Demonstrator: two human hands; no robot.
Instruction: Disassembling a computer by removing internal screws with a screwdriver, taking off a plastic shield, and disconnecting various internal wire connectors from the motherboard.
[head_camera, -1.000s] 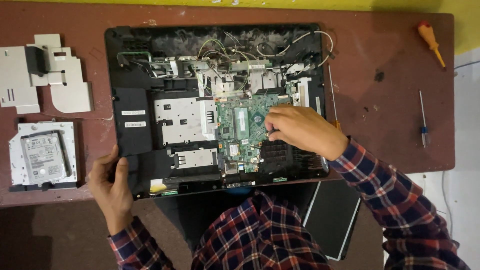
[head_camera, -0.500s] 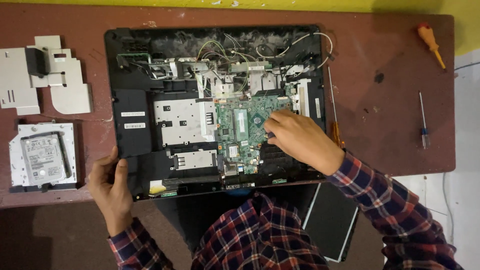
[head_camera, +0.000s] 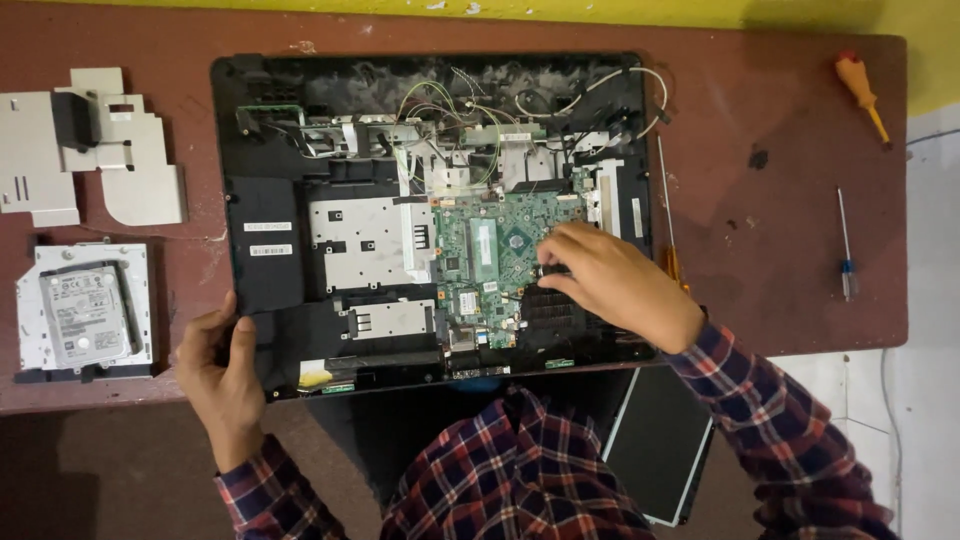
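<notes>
We saw a dark red table bearing an opened black laptop chassis at its middle, the green circuit board exposed inside. Our left hand gripped the chassis's near left corner, thumb on top and fingers curled under the edge. Our right hand lay over the board's right side, fingertips pinched on a small black part there. To the left lay grey metal covers and a hard drive; to the right, an orange screwdriver and a thin blue-handled one.
</notes>
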